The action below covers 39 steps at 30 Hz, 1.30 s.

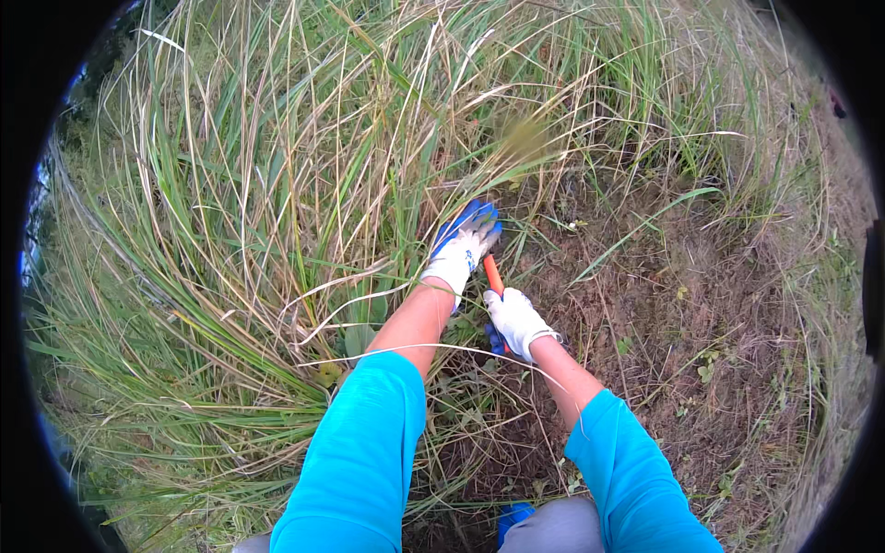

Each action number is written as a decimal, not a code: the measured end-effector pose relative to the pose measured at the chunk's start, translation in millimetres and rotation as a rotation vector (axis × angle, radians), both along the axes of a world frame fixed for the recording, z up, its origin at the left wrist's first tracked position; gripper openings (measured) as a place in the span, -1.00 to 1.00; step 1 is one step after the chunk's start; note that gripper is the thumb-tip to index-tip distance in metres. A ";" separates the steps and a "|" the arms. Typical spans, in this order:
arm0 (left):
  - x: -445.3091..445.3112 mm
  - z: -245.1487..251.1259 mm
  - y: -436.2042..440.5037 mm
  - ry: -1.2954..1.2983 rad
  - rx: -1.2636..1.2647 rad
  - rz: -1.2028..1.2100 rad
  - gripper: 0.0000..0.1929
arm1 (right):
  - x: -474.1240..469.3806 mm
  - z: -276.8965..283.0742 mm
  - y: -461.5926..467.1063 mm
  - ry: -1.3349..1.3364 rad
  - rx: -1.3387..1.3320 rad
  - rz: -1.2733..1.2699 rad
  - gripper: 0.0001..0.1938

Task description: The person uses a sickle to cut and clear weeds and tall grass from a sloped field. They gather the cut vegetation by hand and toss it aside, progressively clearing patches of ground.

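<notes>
My left hand, in a white work glove with blue-coated fingers, reaches into the base of tall grass. Long blades pass beside and beyond its fingers; whether they are gripped I cannot tell. Just below and to the right, my right hand wears a matching glove and is closed around the orange handle of a hand tool. The handle points up toward the left hand. The tool's working end is hidden behind that hand and the grass.
Bare brown soil with dry stalks and small weeds spreads to the right. One pale dry stem arches across my left forearm. At the bottom are my grey-clad knee and a blue item, partly hidden.
</notes>
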<state>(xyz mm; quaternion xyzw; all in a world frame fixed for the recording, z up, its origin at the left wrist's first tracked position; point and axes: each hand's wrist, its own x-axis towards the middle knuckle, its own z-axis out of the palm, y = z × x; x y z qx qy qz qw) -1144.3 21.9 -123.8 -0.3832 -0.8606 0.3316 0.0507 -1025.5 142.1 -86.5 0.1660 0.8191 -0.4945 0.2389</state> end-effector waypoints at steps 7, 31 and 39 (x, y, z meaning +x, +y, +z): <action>33.3 -22.6 -61.1 -0.393 -0.121 0.380 0.02 | 138.0 3.4 48.4 -0.207 0.200 0.194 -0.60; 35.9 -73.6 -160.4 -0.367 0.197 0.612 -0.47 | 65.6 -42.4 -55.4 -0.367 -0.228 0.159 -0.67; 106.1 -61.0 -210.7 -0.460 0.216 0.815 -0.55 | 119.1 1.1 -1.8 -0.406 0.027 0.209 -0.62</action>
